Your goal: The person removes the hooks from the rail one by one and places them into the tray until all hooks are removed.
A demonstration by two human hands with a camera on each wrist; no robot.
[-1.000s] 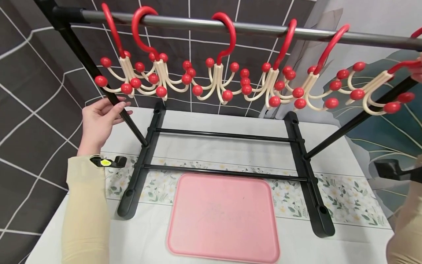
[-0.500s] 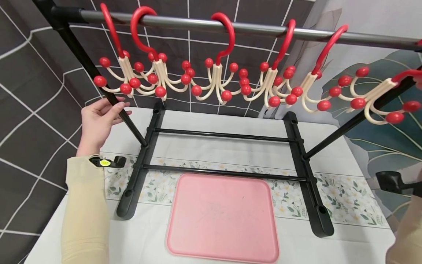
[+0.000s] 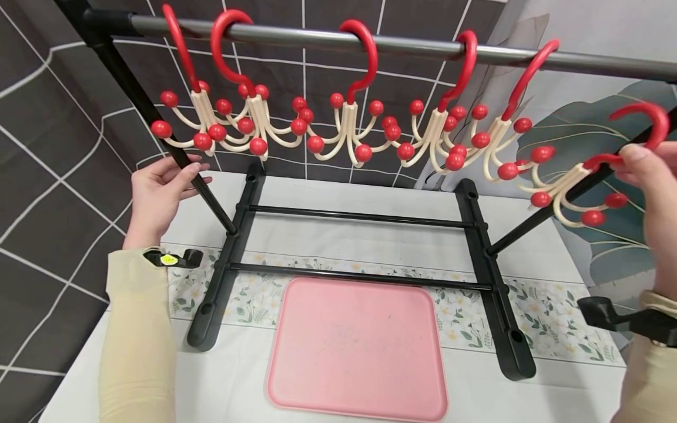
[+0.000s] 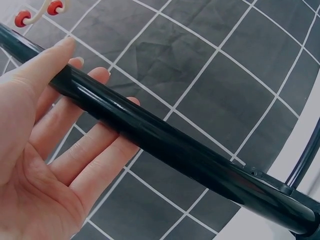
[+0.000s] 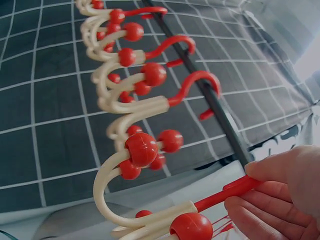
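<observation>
My left hand [image 3: 156, 197] holds the rack's left black upright [image 3: 208, 200], thumb on one side and fingers behind it in the left wrist view. At the right, my right hand [image 3: 658, 188] pinches the red hook of a multi-arm hanger [image 3: 568, 183] with cream arms and red ball tips. That hook's open end is below the grey rail [image 3: 412, 46], off it. The held hanger tilts, its arms pointing down-left, close to a hanging neighbour [image 3: 497, 135]. In the right wrist view, thumb and fingers [image 5: 240, 210] grip the red neck; the hook's end is hidden.
Several like hangers, among them a middle hanger [image 3: 349, 120], hang along the rail. The rack's black feet [image 3: 211, 317] and crossbars [image 3: 365, 276] stand on a white table. A pink tray [image 3: 357, 352] lies at the front. Behind is a dark gridded cloth [image 3: 328, 141].
My right hand has come down and left into view with the hanger, whose hook is now away from the rail. The nearest hanging hangers have swung and turned. My left hand stays put.
</observation>
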